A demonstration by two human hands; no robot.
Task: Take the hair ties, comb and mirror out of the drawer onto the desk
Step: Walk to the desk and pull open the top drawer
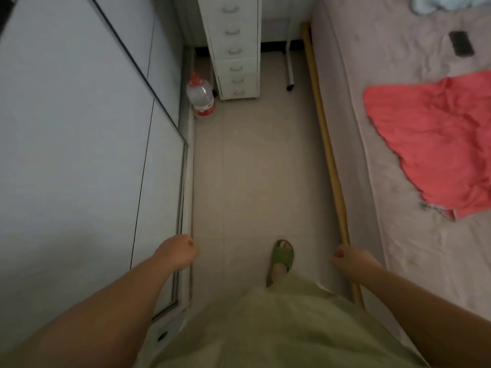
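A tall white drawer unit (235,46) with several closed drawers stands at the far end of a narrow floor strip. No hair ties, comb or mirror are in sight. My left hand (178,252) hangs low at the left, fingers curled into a loose fist with nothing in it. My right hand (350,261) hangs at the right beside the bed edge, also curled and holding nothing. Both hands are far from the drawer unit.
A grey wardrobe (79,128) lines the left side. A bed (398,235) with a pink-red cloth (435,139) and a dark phone (461,43) fills the right. A large water bottle (200,95) stands left of the drawers. A white desk leg (290,62) shows behind.
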